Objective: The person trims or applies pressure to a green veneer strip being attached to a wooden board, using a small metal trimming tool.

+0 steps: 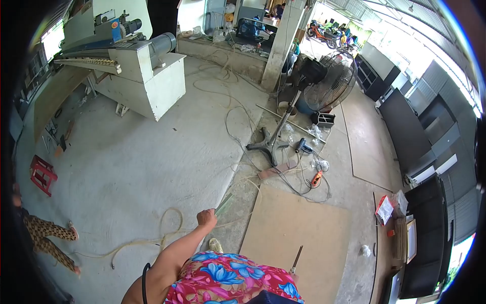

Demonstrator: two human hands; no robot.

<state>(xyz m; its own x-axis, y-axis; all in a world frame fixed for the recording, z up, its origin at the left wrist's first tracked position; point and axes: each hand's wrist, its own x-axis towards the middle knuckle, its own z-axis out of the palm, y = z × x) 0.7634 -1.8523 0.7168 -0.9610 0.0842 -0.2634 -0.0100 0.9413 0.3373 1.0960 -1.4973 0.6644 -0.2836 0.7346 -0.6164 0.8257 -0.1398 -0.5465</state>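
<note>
My left hand [206, 218] is held out ahead of my body, fingers closed round a flat, pale green strip [223, 204] that points up and to the right. Low by my side, my right hand [294, 274] is mostly hidden by my flowered clothing. A long, thin, dark tool with a narrow tip [297, 258] sticks up from it; its exact kind does not show. Below the left hand, my shoe [215, 245] is on the concrete floor.
A brown board [298, 218] lies on the floor at front right. Ahead stand a pedestal fan [273, 144], a blue power tool [304, 146] and loose cables. A hose [131, 244] crosses the floor. A white machine [167, 86], red stool [42, 175] and another person [50, 233] are left.
</note>
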